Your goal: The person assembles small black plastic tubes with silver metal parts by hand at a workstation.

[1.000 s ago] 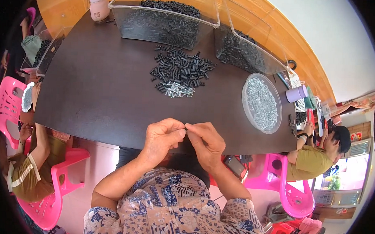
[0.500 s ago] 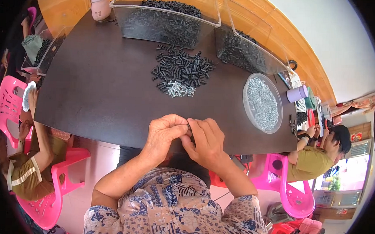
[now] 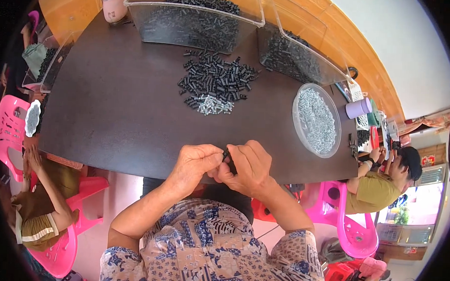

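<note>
Close to the table's near edge, both my hands meet over a small black plastic piece [image 3: 226,155]. The thumb and fingertips of my left hand [image 3: 197,164] pinch it from one side. My right hand [image 3: 247,166] is curled around its other side, and its fingers hide part of the piece. Beyond my hands lies a pile of short black ribbed plastic pieces [image 3: 217,77]. A small heap of silvery metal parts [image 3: 215,105] sits at the pile's near edge. To the right, a round clear dish [image 3: 297,124] holds many small shiny parts.
Two clear bins, one at the back [image 3: 140,26] and one at back right [image 3: 332,62], hold black pieces. A pink bottle [image 3: 113,7] stands far left, a lilac cup [image 3: 357,108] at right. Co-workers sit left [image 3: 44,203] and right [image 3: 377,188] on pink chairs.
My fingers have shifted apart a little, so the black piece shows more between them. The left co-worker's hand has drawn back from the white dish.
</note>
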Action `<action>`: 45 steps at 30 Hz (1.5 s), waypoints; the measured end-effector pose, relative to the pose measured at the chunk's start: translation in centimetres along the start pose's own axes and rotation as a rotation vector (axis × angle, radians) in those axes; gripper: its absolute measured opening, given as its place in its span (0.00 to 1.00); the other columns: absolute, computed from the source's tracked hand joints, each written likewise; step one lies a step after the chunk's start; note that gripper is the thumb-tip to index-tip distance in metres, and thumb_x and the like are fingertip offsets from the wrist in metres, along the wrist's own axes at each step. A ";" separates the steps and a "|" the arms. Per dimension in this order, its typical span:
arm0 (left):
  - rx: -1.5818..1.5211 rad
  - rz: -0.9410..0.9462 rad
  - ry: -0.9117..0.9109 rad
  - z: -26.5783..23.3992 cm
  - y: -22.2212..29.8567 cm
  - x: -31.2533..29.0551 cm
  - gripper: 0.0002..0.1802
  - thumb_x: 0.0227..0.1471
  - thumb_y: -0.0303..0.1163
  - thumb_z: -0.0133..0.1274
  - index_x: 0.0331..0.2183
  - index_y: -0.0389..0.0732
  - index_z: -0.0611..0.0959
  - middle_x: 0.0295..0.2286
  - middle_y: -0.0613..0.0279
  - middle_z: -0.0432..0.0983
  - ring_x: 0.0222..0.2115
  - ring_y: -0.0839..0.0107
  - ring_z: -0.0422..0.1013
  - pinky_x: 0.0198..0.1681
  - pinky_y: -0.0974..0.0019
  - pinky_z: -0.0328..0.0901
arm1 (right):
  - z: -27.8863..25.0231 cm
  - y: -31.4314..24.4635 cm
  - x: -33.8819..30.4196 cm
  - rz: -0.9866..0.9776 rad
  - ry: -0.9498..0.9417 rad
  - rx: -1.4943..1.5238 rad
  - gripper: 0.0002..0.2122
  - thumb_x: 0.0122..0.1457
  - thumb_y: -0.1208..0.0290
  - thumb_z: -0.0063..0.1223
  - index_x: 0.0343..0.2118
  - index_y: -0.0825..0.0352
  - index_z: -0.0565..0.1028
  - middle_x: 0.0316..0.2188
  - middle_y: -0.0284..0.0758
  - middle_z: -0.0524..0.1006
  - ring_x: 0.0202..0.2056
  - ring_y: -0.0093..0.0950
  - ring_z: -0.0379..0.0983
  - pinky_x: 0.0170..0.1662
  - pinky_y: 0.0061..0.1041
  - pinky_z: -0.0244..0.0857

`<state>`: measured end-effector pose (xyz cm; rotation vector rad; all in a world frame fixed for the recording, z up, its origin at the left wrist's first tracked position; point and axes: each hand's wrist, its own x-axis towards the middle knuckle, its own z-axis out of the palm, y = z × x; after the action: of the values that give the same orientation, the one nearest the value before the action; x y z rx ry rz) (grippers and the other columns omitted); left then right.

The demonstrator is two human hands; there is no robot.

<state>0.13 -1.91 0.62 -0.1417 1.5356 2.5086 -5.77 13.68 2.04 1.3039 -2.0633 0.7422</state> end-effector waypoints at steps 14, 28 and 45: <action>0.066 0.060 0.027 0.6 -0.5 0.5 0.14 0.58 0.34 0.47 0.34 0.31 0.79 0.23 0.63 0.74 0.22 0.79 0.69 0.27 0.76 0.64 | 0.1 1.9 0.4 -0.057 0.000 0.078 0.12 0.40 0.76 0.57 0.31 0.71 0.73 0.20 0.37 0.70 0.19 0.34 0.65 0.22 0.30 0.61; 0.204 0.107 0.114 -0.2 -0.9 2.2 0.13 0.57 0.30 0.49 0.43 0.36 0.78 0.29 0.64 0.78 0.23 0.82 0.71 0.24 0.80 0.62 | -8.8 28.3 11.6 0.565 -0.009 -0.598 0.14 0.43 0.71 0.53 0.35 0.69 0.76 0.26 0.46 0.76 0.31 0.45 0.72 0.36 0.41 0.64; 0.230 0.091 0.105 -0.1 -0.9 2.2 0.12 0.57 0.30 0.50 0.42 0.38 0.79 0.29 0.65 0.78 0.23 0.82 0.71 0.25 0.80 0.62 | 2.9 22.1 3.2 0.261 -0.183 -0.524 0.06 0.45 0.75 0.58 0.27 0.67 0.74 0.25 0.41 0.72 0.31 0.40 0.69 0.34 0.37 0.65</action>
<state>-1.79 -1.39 -0.60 -0.1752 1.8996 2.4016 -27.72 17.80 -0.88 0.8423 -2.3873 0.1567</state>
